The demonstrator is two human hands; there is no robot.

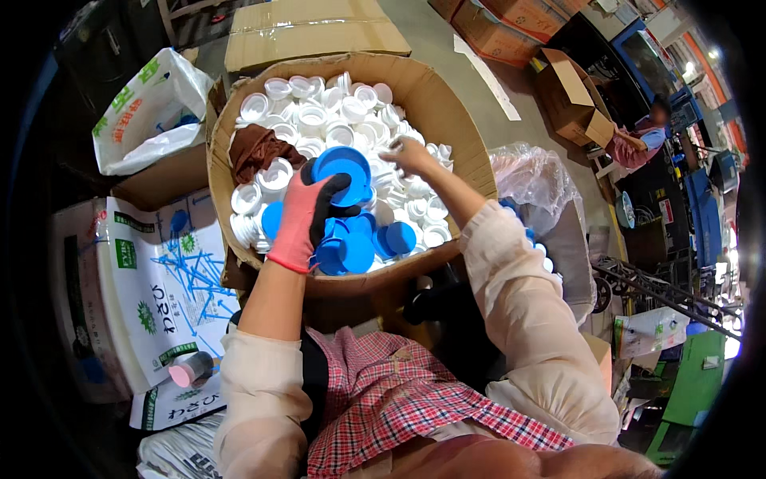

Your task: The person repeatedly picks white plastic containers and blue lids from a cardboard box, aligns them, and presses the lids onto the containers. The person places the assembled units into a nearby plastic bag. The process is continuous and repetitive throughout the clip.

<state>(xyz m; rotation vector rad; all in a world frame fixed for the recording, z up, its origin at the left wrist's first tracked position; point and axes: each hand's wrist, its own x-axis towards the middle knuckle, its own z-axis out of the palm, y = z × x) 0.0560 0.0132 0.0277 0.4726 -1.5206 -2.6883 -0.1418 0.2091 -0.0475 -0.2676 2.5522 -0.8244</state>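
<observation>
My left hand (302, 215), in a pink glove with black fingers, is closed on a blue round lid (341, 166), tilted above the heap. Below it lie several more blue lids (357, 253) at the near side of a large cardboard box (447, 104). White plastic caps (311, 116) fill much of that box. My bare right hand (410, 156) hovers over the caps, right of the held lid, its fingers loosely bent and apart. No object shows in it. A brown cloth (262, 152) rests on the caps at the left.
To the left, thin blue plastic pieces (191, 267) and a pink-ended cylinder (191, 370) lie on a white printed sheet (144, 319). A white plastic bag (148, 112) stands behind. Clear plastic wrap (535, 180) bulges on the right. Farther right, a person (638, 144) sits near an open carton (568, 100).
</observation>
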